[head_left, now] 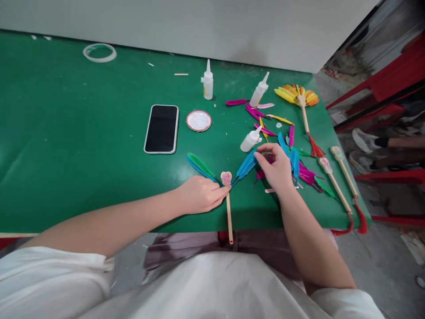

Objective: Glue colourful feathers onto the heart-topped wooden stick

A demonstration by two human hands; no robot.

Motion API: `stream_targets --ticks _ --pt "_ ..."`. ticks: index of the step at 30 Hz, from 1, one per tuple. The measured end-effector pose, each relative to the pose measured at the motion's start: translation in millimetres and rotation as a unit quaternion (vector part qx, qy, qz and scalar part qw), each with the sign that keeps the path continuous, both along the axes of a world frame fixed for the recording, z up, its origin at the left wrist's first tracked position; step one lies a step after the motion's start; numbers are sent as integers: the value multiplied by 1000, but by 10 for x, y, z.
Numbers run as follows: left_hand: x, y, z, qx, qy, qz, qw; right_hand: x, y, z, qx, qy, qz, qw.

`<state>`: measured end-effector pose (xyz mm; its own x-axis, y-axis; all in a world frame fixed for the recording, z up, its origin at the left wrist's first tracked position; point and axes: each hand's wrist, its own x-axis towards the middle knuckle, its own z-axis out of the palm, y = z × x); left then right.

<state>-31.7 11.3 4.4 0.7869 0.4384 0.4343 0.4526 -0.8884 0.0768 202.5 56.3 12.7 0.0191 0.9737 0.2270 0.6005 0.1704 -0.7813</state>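
Note:
A wooden stick with a pink heart-shaped head lies at the near table edge, its lower end past the edge. My left hand is closed at the stick just under the heart, fingertips pressing there. Green feather and blue feathers fan out to the heart's left. Blue feathers spread out on its right. My right hand pinches the outer tip of these right-hand blue feathers between thumb and fingers. Loose blue feathers and magenta feathers lie beside and partly behind my right hand.
White glue bottles stand at the back; another glue bottle leans near my right hand. A phone, a round lid and a tape ring lie leftward. A yellow feather fan and tasselled sticks lie right.

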Motion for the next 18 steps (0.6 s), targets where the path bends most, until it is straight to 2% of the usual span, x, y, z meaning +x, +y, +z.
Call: stream_targets --ticks 6,10,14,18 --pt "-2 1 2 3 5 0 1000 -5 -12 9 8 -58 39 998" --pt "-7 1 -4 -2 6 -2 1000 8 -1 -8 52 -95 88 990" --pt "-14 8 -10 -3 5 0 1000 10 -8 -10 97 -82 83 988" --pt "-20 15 14 3 -2 -5 1000 7 -54 29 132 -26 74 988"
